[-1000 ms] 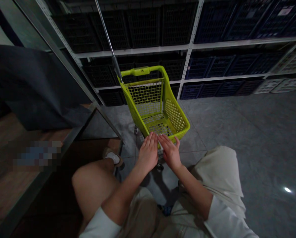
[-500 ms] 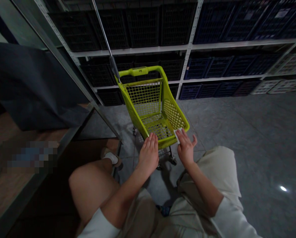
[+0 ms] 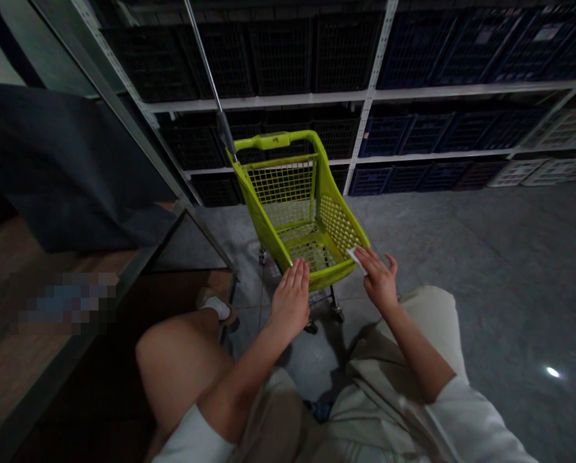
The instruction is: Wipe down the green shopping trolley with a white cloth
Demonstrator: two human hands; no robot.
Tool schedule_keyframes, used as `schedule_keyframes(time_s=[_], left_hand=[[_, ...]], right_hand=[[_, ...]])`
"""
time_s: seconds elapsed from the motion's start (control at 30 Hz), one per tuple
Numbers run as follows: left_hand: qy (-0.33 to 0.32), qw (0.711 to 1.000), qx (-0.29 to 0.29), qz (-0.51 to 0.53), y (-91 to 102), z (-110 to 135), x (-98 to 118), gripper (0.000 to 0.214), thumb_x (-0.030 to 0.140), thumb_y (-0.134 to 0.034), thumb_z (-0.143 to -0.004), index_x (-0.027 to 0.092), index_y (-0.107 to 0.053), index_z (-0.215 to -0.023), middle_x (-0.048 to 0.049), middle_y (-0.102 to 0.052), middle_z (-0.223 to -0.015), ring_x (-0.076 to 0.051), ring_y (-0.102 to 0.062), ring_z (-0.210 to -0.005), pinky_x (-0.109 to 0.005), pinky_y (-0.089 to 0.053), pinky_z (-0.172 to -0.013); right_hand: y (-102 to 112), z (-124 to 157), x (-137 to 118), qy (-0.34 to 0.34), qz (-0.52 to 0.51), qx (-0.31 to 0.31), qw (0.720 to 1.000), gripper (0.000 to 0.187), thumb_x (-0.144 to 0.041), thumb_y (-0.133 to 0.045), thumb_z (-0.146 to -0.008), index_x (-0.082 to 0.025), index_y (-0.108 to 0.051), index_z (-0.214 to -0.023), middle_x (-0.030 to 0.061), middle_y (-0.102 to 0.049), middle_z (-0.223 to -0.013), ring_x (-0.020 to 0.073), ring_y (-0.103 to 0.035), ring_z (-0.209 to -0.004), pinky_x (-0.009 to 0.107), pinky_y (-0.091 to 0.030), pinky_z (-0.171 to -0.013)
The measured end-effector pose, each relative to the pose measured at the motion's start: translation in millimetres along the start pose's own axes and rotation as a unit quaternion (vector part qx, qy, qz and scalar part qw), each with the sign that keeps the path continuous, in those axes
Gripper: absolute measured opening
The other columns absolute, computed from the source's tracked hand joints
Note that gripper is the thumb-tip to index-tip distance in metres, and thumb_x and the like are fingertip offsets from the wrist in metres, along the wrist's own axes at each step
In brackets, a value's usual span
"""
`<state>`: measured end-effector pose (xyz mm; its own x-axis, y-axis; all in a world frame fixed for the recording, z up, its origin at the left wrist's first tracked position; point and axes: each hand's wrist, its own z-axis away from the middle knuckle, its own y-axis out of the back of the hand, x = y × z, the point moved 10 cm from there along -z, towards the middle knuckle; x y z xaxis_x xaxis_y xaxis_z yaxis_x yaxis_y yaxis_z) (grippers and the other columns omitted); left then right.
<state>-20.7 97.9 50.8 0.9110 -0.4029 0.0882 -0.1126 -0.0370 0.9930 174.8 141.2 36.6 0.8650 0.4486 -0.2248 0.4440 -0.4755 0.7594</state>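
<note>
A small yellow-green shopping cart (image 3: 333,278) stands on the floor in front of my knees, its basket turned toward me. My left hand (image 3: 292,297) lies over the near left corner of its rim, fingers together and holding the edge; the thumb is hidden. At the near right corner, my right hand (image 3: 378,278) presses a folded white cloth (image 3: 356,258), perhaps a wipe, against the rim, its little finger lifted. Mesh floor and side walls show inside the basket. A metal pole (image 3: 205,61) with a dark grip rises from the cart's left handle end.
Behind the cart, white shelving (image 3: 307,98) holds several black crates (image 3: 281,58) and blue crates (image 3: 416,51). To the left stands a metal-edged wooden bench (image 3: 8,360) with dark sheeting (image 3: 71,173) above it. Grey tiled floor (image 3: 500,257) extends on the right.
My right hand has slid with the white cloth a little right, toward the cart's right front corner. My left hand stays on the rim.
</note>
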Motion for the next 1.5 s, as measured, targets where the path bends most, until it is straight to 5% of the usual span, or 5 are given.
schedule_keyframes(time_s=[0.4, 0.57, 0.77, 1.17, 1.5], left_hand=[[0.002, 1.0, 0.017, -0.011, -1.5, -1, -1, 0.078, 0.012, -0.051, -0.081, -0.003, -0.024, -0.152, -0.0248, -0.024, -0.163, -0.03, -0.016, -0.154, -0.046, -0.022, -0.126], [-0.006, 0.999, 0.034, -0.007, -0.3, -1, -1, 0.078, 0.014, -0.051, -0.083, -0.002, -0.021, -0.153, -0.0242, -0.024, -0.163, -0.03, -0.017, -0.154, -0.046, -0.024, -0.125], [-0.011, 0.998, 0.057, 0.0, -2.8, -1, 0, 0.084, 0.014, -0.052, -0.081, 0.001, -0.015, -0.155, -0.0245, -0.026, -0.163, -0.031, -0.018, -0.154, -0.047, -0.026, -0.124], [0.001, 0.998, 0.062, -0.015, -1.9, -2, -3, 0.075, 0.01, -0.049, -0.081, -0.001, -0.026, -0.152, -0.024, -0.029, -0.162, -0.029, -0.018, -0.154, -0.046, -0.024, -0.125], [-0.015, 0.999, 0.039, 0.005, -1.5, -2, -2, 0.081, 0.015, -0.052, -0.082, 0.001, -0.02, -0.154, -0.0228, -0.026, -0.163, -0.029, -0.018, -0.154, -0.045, -0.025, -0.125]], right_hand=[[-34, 6, -128, 0.037, -0.115, -0.058, 0.991, 0.078, -0.001, -0.038, -0.077, -0.021, -0.039, -0.151, 0.0084, -0.052, -0.151, 0.0177, -0.039, -0.146, 0.045, -0.013, -0.12], [-22, 3, -66, 0.114, -0.09, -0.086, 0.986, 0.079, 0.0, -0.037, -0.074, -0.026, -0.044, -0.148, 0.0062, -0.054, -0.149, 0.0195, -0.042, -0.144, 0.052, -0.007, -0.121], [0, -5, 19, -0.051, 0.008, 0.034, 0.998, 0.071, -0.002, -0.039, -0.075, -0.027, -0.054, -0.139, 0.0045, -0.062, -0.141, 0.0233, -0.043, -0.143, 0.056, -0.007, -0.119], [-33, 9, -132, -0.005, -0.095, -0.026, 0.995, 0.077, -0.002, -0.037, -0.079, -0.024, -0.037, -0.152, 0.008, -0.053, -0.15, 0.0172, -0.043, -0.143, 0.047, -0.003, -0.122], [-11, 2, -32, 0.045, -0.001, -0.023, 0.999, 0.081, -0.001, -0.041, -0.074, -0.03, -0.042, -0.15, 0.0036, -0.059, -0.145, 0.0213, -0.043, -0.144, 0.054, -0.007, -0.121]])
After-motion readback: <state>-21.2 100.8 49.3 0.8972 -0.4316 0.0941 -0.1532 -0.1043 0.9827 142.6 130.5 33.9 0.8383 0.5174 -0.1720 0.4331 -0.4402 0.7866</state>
